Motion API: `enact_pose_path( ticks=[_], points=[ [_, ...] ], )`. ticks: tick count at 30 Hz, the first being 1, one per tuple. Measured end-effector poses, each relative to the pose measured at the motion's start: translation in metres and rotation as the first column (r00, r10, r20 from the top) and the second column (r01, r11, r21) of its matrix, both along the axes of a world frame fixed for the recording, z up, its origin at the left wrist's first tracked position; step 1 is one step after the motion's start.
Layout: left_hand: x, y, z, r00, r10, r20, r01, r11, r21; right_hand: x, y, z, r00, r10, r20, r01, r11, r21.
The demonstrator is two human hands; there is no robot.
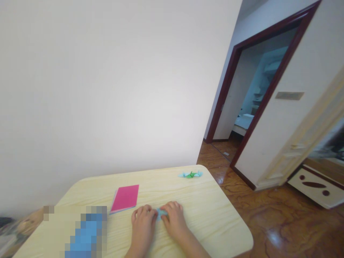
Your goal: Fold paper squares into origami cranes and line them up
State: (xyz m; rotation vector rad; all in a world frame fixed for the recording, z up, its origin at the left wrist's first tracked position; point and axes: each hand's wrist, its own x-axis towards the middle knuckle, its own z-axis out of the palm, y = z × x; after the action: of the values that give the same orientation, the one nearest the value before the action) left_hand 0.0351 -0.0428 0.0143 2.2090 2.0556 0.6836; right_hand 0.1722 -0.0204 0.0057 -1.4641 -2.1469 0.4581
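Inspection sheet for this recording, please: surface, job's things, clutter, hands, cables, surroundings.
Surface: pale wood-grain table with rounded corners.
Things: folded light-blue paper between the hands; stack of pink origami paper to its left; green and pale-blue origami figure near the far edge.
Clutter: blurred blue patch at the near left; cannot tell what it is.
Hands: left hand and right hand both pinch the folded paper.
Cables: nothing seen.
Surroundings: white wall, dark-framed doorway, glossy brown floor.
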Motion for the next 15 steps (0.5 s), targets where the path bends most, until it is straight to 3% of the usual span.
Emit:
enact_pose_path(
  ticks=[3, 7, 13, 15],
  points=[
    [0.0, -0.005, 0.001, 0.996, -0.069, -0.064, 0.07, 0.997, 0.017, 0.002, -0.012, 0.003, 0.997, -0.007, 0.078, 0.004, 0.999, 0.038],
    [-0.006, -0.013, -0.009, 0.979, -0.153, -0.133, 0.146, 0.988, -0.059, 0.003, -0.028, -0.001, 0.992, 0.007, 0.129, -0.012, 0.999, 0.035],
    [-0.013, -0.022, -0.006, 0.958, -0.278, -0.072, 0.268, 0.955, -0.123, 0.01, -0.037, -0.003, 0.972, 0.191, 0.14, -0.194, 0.981, 0.003],
    [-0.015, -0.022, -0.003, 0.947, -0.318, -0.051, 0.313, 0.946, -0.091, 0.016, -0.031, 0.003, 0.979, 0.175, 0.103, -0.178, 0.984, 0.018]
  ],
)
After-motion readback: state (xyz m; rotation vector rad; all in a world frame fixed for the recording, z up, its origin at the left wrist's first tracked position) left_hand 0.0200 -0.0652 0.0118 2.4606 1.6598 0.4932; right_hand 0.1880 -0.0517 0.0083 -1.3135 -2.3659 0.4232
